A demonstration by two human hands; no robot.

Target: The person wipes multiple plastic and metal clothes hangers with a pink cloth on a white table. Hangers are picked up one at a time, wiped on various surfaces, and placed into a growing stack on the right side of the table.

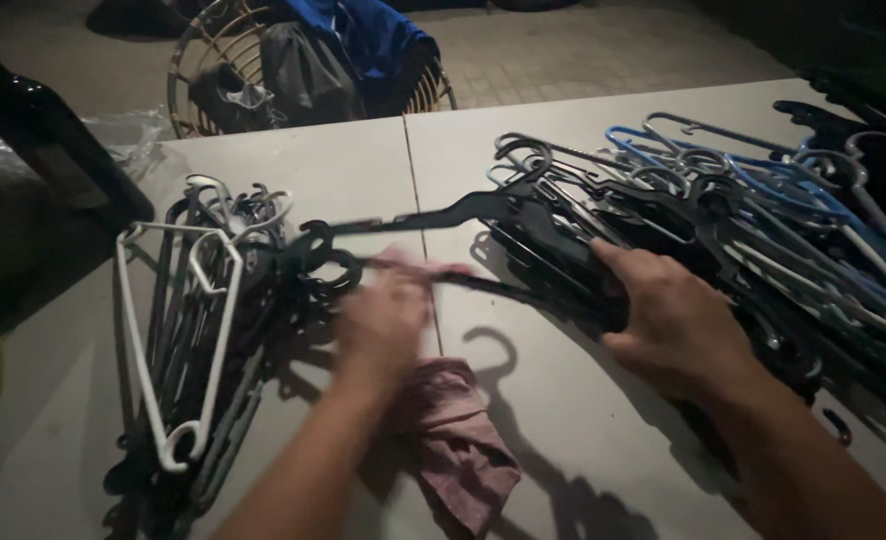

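Two hands work over the table [583, 420], and the black hanger [443, 215] they hold is the handiest landmark. Nearest you, below that hanger, a pink cloth [458, 450] lies crumpled under your left forearm. Your left hand [383, 320] is blurred, so I cannot tell how its fingers are set; it seems to be pressing a fold of the cloth against the hanger's lower bar, perhaps to rub along it. Your right hand [668, 320] is closed around the hanger's right end, lifting it off the table so the bar is free. Left of the hanger lies a stack of hangers [213, 330] with a white hanger [178, 340] on top. Right of it a tangled heap of hangers [763, 220], black, grey and blue, crowds your right hand. Beyond the hanger, past the table's far edge, stand a wicker basket [198, 80] of clothes and a dark bottle [43, 130].
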